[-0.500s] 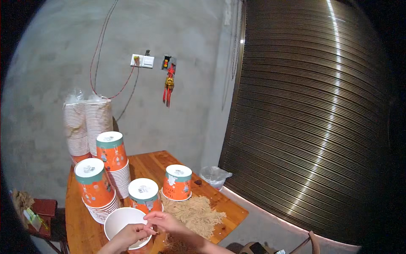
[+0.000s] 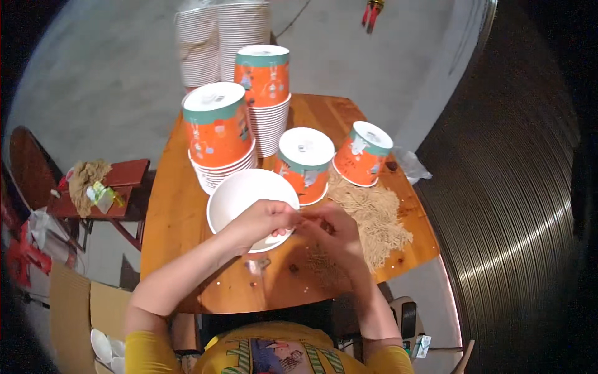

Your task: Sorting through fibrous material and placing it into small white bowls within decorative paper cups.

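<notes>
Grip can't be told for L hand (image 2: 266, 222) & R hand (image 2: 333, 234) nr wht tub (image 2: 240, 196); orange tub (image 2: 291, 179) print illeg.

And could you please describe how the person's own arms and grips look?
The left arm and right arm are bare below short, plain yellow sleeves. The left grip and right grip are ungloved, and no watch or bracelet shows; rings I cannot tell. The shirt is yellow, with a printed picture and green striped bands on its front.
</notes>
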Action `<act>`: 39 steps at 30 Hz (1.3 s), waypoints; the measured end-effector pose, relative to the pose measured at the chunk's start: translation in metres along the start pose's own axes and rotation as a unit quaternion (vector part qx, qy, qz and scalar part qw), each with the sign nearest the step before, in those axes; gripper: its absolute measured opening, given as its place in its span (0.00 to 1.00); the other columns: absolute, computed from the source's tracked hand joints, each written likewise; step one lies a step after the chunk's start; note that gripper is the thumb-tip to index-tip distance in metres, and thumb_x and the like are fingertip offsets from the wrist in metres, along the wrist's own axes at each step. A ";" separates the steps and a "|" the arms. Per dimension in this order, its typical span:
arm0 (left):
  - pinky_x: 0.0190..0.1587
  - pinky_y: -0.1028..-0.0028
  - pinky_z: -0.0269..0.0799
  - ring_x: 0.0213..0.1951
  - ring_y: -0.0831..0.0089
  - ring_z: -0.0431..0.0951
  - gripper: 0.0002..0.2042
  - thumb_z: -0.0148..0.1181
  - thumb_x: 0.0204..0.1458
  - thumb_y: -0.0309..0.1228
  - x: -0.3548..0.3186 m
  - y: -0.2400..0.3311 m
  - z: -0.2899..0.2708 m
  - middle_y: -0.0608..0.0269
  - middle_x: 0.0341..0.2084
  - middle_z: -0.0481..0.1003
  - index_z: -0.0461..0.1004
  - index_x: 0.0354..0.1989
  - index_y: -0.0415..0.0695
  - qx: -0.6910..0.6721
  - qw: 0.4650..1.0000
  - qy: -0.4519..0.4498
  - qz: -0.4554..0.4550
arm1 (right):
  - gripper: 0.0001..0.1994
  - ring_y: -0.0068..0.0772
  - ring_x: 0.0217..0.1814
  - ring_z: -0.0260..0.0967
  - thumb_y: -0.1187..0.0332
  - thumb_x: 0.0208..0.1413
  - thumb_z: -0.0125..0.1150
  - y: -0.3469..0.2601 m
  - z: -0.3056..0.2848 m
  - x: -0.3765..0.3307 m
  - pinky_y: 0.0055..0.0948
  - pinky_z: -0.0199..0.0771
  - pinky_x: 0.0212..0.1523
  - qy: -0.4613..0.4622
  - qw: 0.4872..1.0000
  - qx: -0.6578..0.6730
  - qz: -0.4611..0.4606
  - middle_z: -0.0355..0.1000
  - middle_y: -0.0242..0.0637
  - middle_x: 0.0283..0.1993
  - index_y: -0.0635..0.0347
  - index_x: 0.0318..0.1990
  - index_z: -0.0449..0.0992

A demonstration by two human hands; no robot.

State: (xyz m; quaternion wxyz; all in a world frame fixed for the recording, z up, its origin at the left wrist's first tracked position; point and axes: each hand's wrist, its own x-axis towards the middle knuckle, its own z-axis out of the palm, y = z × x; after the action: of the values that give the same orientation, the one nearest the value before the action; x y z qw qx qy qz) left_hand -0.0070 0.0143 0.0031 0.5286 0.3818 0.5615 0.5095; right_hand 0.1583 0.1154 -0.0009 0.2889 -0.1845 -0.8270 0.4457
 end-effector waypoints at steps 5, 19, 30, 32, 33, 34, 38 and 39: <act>0.27 0.85 0.60 0.23 0.87 0.65 0.06 0.53 0.54 0.28 -0.001 -0.006 0.001 0.74 0.23 0.71 0.75 0.33 0.41 -0.008 1.000 -0.012 -0.006 | 0.06 0.22 0.29 0.66 0.72 0.50 0.63 -0.001 0.009 -0.007 0.21 0.66 0.30 0.059 0.995 -0.068 -0.051 0.70 0.33 0.31 0.62 0.35 0.75; 0.35 0.83 0.72 0.31 0.83 0.73 0.11 0.54 0.49 0.19 -0.007 0.002 -0.002 0.68 0.31 0.71 0.67 0.42 0.40 -0.148 0.986 -0.038 -0.065 | 0.04 0.14 0.26 0.60 0.72 0.51 0.61 0.008 0.029 -0.023 0.18 0.61 0.27 0.078 0.980 0.168 0.078 0.66 0.26 0.27 0.60 0.33 0.74; 0.42 0.77 0.68 0.36 0.76 0.70 0.17 0.54 0.51 0.18 -0.012 0.002 0.008 0.64 0.32 0.69 0.61 0.48 0.40 0.070 0.995 0.007 0.064 | 0.09 0.43 0.35 0.71 0.67 0.50 0.62 0.006 0.019 -0.010 0.37 0.71 0.36 0.065 0.986 -0.119 -0.093 0.70 0.43 0.32 0.62 0.35 0.73; 0.41 0.78 0.67 0.36 0.77 0.70 0.15 0.52 0.53 0.19 -0.015 0.003 0.009 0.64 0.32 0.68 0.61 0.49 0.40 0.105 0.991 0.016 0.076 | 0.08 0.44 0.35 0.71 0.68 0.50 0.62 -0.001 0.018 -0.010 0.37 0.71 0.36 0.058 0.989 -0.114 -0.077 0.70 0.43 0.32 0.62 0.34 0.73; 0.41 0.78 0.67 0.36 0.77 0.70 0.15 0.52 0.53 0.19 -0.016 0.003 0.009 0.64 0.32 0.68 0.61 0.49 0.40 0.106 0.991 0.016 0.076 | 0.08 0.44 0.34 0.71 0.68 0.50 0.61 -0.004 0.018 -0.010 0.37 0.71 0.36 0.053 0.991 -0.110 -0.062 0.69 0.43 0.32 0.62 0.34 0.72; 0.41 0.78 0.67 0.36 0.77 0.70 0.15 0.53 0.53 0.20 -0.017 0.003 0.009 0.65 0.31 0.68 0.61 0.49 0.39 0.135 0.986 0.018 0.095 | 0.08 0.44 0.34 0.71 0.68 0.50 0.61 -0.005 0.019 -0.010 0.37 0.71 0.36 0.052 0.991 -0.110 -0.062 0.69 0.43 0.32 0.62 0.34 0.72; 0.41 0.77 0.67 0.35 0.77 0.70 0.14 0.54 0.54 0.22 -0.018 0.001 0.010 0.66 0.31 0.68 0.62 0.48 0.39 0.222 0.964 0.029 0.142 | 0.08 0.41 0.32 0.71 0.69 0.50 0.61 -0.003 0.018 -0.008 0.35 0.71 0.34 0.051 0.994 -0.088 -0.042 0.70 0.43 0.31 0.63 0.34 0.72; 0.41 0.77 0.67 0.35 0.77 0.70 0.14 0.54 0.54 0.22 -0.018 0.000 0.009 0.66 0.31 0.68 0.62 0.48 0.39 0.221 0.964 0.030 0.142 | 0.08 0.39 0.32 0.71 0.69 0.50 0.61 -0.003 0.019 -0.007 0.35 0.71 0.34 0.045 0.995 -0.082 -0.021 0.70 0.43 0.31 0.63 0.34 0.72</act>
State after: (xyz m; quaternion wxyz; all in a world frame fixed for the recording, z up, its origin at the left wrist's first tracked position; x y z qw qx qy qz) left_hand 0.0042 -0.0014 0.0070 0.3366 0.5496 0.6159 0.4532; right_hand 0.1518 0.0979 -0.0093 0.3187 -0.2104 -0.8507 0.3612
